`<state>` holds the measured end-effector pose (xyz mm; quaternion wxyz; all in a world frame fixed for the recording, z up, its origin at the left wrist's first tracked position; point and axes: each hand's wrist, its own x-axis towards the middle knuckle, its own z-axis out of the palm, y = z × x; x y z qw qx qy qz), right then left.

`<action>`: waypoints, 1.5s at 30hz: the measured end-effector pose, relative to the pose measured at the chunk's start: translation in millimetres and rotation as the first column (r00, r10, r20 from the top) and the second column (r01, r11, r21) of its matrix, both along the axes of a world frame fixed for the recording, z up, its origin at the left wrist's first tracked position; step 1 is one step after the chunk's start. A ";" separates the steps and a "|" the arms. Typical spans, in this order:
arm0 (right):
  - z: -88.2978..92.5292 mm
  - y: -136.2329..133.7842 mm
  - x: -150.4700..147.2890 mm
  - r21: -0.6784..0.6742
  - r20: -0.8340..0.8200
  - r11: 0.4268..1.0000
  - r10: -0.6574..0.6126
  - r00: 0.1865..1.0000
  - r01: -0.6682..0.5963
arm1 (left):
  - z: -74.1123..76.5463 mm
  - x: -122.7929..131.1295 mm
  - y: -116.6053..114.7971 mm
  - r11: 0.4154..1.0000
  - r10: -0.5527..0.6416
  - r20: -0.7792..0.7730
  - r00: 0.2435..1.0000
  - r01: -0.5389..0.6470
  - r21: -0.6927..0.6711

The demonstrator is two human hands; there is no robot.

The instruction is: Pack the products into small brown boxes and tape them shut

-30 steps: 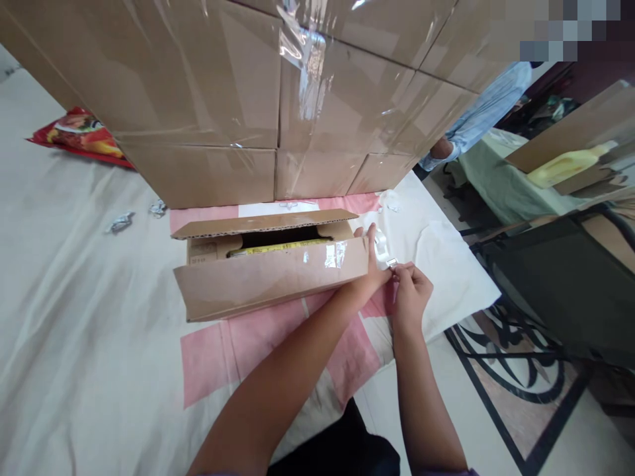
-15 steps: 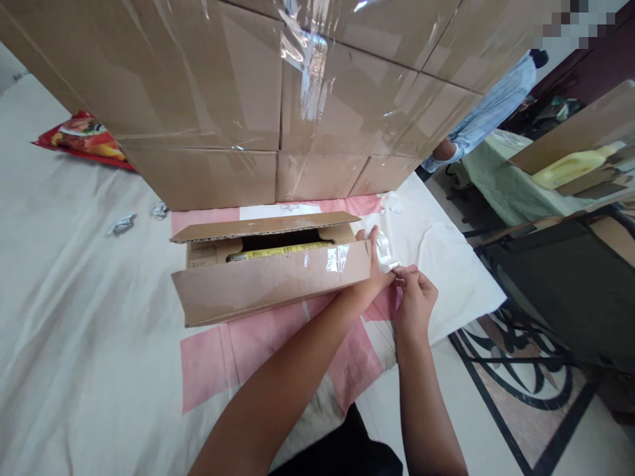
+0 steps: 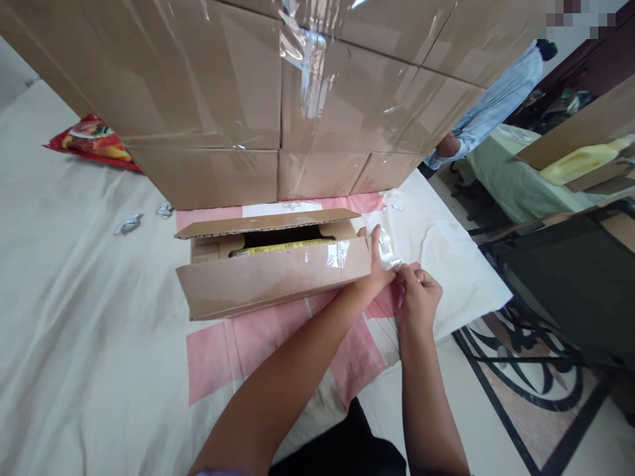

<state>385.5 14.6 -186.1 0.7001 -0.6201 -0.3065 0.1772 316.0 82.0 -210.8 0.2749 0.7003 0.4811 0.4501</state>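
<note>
Head cam: left hand point(image 3: 373, 271) is curled round a clear tape roll point(image 3: 385, 244), fingers pointing up, held vs the right end of a small cardboard box point(image 3: 272, 277). Right hand point(image 3: 419, 296) is just beside it, thumb + forefinger pinching the small pale tape tab point(image 3: 395, 263) at the roll's near edge; other fingers folded in. Both hands touch at the tab. Box lies on a pink patch point(image 3: 278, 334) of the white cloth point(image 3: 74, 317), top flap up, yellow item point(image 3: 282, 248) showing inside, shiny tape strip on its front. Behind it, far side, big film-wrapped cartons point(image 3: 238, 99) stacked. Far left: red snack packet point(image 3: 92, 140), foil scraps point(image 3: 129, 223). Far right: another person's pale blue sleeve point(image 3: 496, 99), yellow jug point(image 3: 580, 160), dark chair point(image 3: 560, 277)
</note>
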 end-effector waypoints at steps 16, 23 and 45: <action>4.1 -2.1 -3.4 0.056 -0.127 0.998 0.013 0.992 -0.006 | 29.1 -12.3 -5.6 0.995 -0.002 -0.015 1.000 0.001 -0.104; 0.2 -14.2 -8.0 0.029 -0.256 0.999 0.022 0.966 -0.015 | 33.2 -14.0 -6.3 0.992 -0.029 -0.006 1.000 0.028 -0.120; -1.8 -17.5 -10.3 0.072 -0.140 0.993 -0.087 0.986 0.097 | 35.0 -13.4 -9.2 0.998 0.007 0.010 1.000 -0.006 -0.069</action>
